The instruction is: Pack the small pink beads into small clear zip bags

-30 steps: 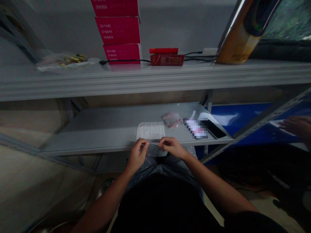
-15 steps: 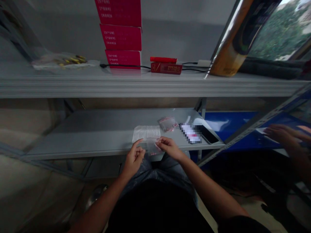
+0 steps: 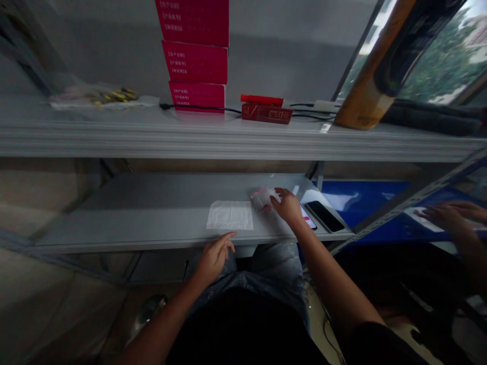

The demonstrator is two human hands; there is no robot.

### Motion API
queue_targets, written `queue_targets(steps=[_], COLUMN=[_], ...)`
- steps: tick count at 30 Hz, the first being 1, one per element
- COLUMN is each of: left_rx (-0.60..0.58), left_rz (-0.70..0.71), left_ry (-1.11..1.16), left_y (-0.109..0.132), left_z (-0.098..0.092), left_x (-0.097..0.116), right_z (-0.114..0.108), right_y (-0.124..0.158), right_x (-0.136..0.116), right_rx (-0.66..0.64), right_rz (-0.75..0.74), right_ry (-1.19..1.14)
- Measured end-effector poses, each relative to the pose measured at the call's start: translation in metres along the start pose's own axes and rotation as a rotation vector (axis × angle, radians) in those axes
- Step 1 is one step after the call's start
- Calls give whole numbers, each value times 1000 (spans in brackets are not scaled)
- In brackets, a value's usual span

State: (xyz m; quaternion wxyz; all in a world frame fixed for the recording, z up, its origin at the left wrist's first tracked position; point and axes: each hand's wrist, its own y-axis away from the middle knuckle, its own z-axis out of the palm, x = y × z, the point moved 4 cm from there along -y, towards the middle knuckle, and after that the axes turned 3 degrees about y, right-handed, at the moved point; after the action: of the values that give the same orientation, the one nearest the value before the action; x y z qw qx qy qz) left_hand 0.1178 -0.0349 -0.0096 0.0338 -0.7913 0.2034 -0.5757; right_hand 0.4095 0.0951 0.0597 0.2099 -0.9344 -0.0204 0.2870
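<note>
My right hand (image 3: 287, 205) reaches over the lower grey shelf (image 3: 152, 218) and rests on a small clear plastic bag with red bits (image 3: 262, 197), its fingers curled on the bag's right side. My left hand (image 3: 215, 256) hovers at the shelf's front edge with loosely curled fingers and nothing visible in it. A white sheet of paper (image 3: 230, 215) lies flat on the shelf between the two hands.
A black phone (image 3: 324, 216) lies right of my right hand. The upper shelf (image 3: 228, 134) carries stacked magenta boxes (image 3: 196, 61), a red box with a marker (image 3: 266, 109), cables and a bag of small parts (image 3: 99, 95). Another person's hands (image 3: 445, 215) work at the far right.
Both hands held a small clear bag together at the shelf edge. The left hand let go and dropped back; the right hand carried it forward and right to the pile of bags.
</note>
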Motion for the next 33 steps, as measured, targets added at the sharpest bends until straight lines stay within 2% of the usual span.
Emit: queue_targets(steps=[2, 3, 5, 7, 8, 10, 12, 17, 25, 28, 33], left_rx=[9, 24, 31, -17, -54, -108, -130, -167, -240, -254, -266], left_rz=[18, 10, -25, -40, -38, -23, -14, -18, -107, -96, -64], left_ry=[51, 84, 160, 232, 250, 249, 237, 313, 380, 348, 305], left_y=[-1, -1, 2, 7, 10, 15, 20, 21, 22, 20, 16], left_z=[1, 1, 5, 13, 17, 25, 30, 35, 38, 38, 36], left_x=[2, 5, 13, 24, 29, 35, 34, 21, 7, 9, 27], right_z=[-1, 2, 14, 26, 29, 33, 33, 38, 62, 65, 70], right_y=[35, 55, 96, 134, 150, 169, 175, 172, 185, 194, 206], right_x=[-14, -23, -46, -70, -80, -92, -95, -85, -85, -92, -102], right_rx=[-5, -74, -315, -556, -640, -724, -753, -863, -952, -1005, -1097], right_rz=[-20, -21, -53, -70, -72, -73, -66, -30, -64, -21, 109], right_ry=[-194, -346, -681, -968, -1062, -1153, -1162, -1198, -1231, -1300, -1457])
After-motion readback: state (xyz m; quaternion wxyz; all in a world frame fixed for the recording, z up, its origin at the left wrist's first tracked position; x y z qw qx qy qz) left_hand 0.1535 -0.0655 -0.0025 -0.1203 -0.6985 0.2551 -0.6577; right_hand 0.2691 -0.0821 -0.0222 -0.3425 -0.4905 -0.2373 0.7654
